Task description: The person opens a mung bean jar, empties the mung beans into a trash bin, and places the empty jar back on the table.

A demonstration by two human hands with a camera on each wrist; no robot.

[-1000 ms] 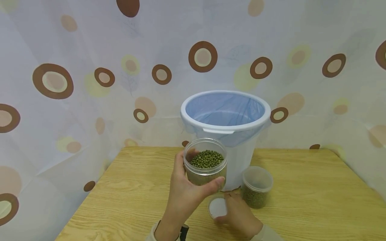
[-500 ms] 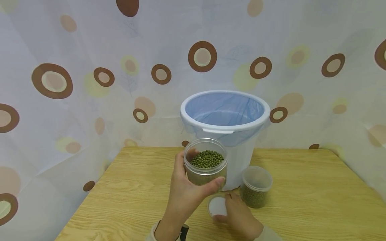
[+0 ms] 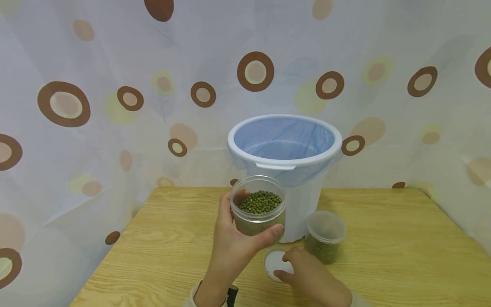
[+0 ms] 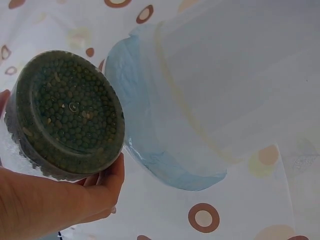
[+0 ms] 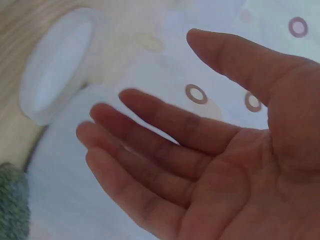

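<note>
My left hand grips a clear plastic jar without a lid, holding it up over the table in front of the bin. Green mung beans fill much of it; the left wrist view shows them through the jar's base. Low over the table, my right hand hovers just above and right of a round white lid that lies flat. In the right wrist view the palm faces the camera, fingers spread from the thumb, holding nothing.
Behind the jar stands a white bin lined with a thin blue bag. A second lidless clear jar, partly filled with small greenish grains, sits right of the bin's foot. A patterned curtain backs the wooden table.
My right hand has come away from the lid, lifting and shifting slightly right, and its fingers have loosened. The lid stays on the table. My left hand keeps the jar nearly still.
</note>
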